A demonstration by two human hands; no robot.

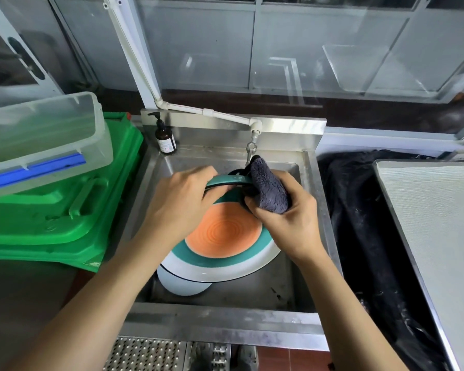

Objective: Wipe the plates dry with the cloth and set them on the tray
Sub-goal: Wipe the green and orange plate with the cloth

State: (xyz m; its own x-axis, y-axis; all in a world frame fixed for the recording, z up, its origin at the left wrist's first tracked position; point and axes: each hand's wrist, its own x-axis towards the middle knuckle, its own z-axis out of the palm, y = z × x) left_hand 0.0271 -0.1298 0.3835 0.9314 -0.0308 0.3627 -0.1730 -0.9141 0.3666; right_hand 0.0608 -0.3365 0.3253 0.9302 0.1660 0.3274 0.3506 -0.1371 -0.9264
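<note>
Wipe step: left hand (180, 199) grips the plate (225, 234) rim at 10 o'clock, right hand (281, 210) clamps cloth (269, 187) on the rim at 1 o'clock. Next, probably work round the rim, then move to the tray (439, 223) at 3 o'clock.

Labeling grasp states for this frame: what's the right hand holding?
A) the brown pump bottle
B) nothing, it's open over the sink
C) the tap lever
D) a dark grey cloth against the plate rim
D: the right hand grips the dark grey cloth, bunched against the far rim of the teal-and-orange plate, which the left hand holds over the sink.
</note>
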